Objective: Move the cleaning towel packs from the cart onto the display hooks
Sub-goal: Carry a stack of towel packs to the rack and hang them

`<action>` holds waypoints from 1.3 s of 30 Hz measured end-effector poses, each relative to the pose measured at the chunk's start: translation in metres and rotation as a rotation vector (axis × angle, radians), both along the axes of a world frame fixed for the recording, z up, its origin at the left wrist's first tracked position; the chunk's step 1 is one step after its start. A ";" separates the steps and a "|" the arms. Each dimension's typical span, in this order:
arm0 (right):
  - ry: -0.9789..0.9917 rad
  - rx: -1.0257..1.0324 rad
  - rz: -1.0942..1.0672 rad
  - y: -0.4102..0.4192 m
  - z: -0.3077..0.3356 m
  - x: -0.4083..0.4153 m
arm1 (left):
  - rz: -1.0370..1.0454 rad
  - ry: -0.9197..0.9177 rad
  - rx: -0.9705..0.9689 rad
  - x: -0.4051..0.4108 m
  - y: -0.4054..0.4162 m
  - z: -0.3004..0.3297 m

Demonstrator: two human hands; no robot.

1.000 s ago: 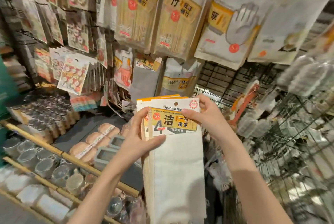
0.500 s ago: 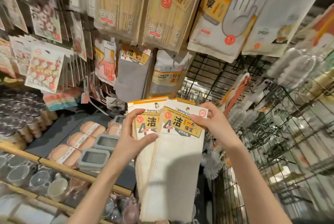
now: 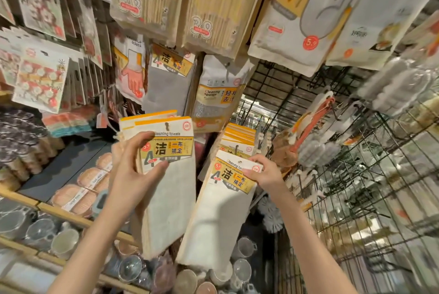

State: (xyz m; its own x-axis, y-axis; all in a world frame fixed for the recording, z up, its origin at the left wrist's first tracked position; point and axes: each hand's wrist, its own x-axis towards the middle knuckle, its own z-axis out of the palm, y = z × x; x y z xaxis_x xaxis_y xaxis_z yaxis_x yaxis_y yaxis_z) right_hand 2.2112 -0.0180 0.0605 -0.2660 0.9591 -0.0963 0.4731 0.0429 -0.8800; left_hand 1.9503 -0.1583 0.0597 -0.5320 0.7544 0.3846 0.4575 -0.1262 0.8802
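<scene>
holding a small stack of cleaning towel packs (image 3: 166, 175) up at chest height, the left hand (image 3: 133, 175) clamps the stack from its left edge — thumb across the front over the yellow label, fingers wrapped behind. the stack stands upright, its orange-topped header cards fanned slightly at the top, the white cloth hanging down below the hand.

the right hand (image 3: 263, 175) pinches a single towel pack (image 3: 223, 210) by the right corner of its header card, thumb on the front, the other fingers hidden behind the card. this pack tilts, its top leaning to the right and its cloth trailing down toward the left. its header sits just in front of a row of matching hung packs (image 3: 240, 139), whose orange tops line up one behind another; whether the held pack's hole is on the hook cannot be told from here.

the two held lots are apart, with a narrow gap between them. above them hang a grey cloth pack (image 3: 168, 84), a cleaning sponge pack (image 3: 218, 94) and a glove pack (image 3: 308, 18). to the right runs a dark wire grid (image 3: 356, 198) — below, glass cups (image 3: 64, 241) sit on a shelf with a wooden rail.
</scene>
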 end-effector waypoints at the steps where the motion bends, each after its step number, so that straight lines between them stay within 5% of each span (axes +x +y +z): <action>1: -0.001 0.000 -0.017 0.007 -0.006 0.000 | 0.003 0.016 0.005 -0.002 -0.001 0.000; 20: 0.006 -0.151 -0.188 0.103 -0.092 -0.015 | -0.018 -0.014 -0.103 0.006 0.008 -0.016; 39: -0.026 0.152 -0.385 0.107 -0.105 -0.032 | -0.087 -0.061 -0.132 0.010 0.024 -0.031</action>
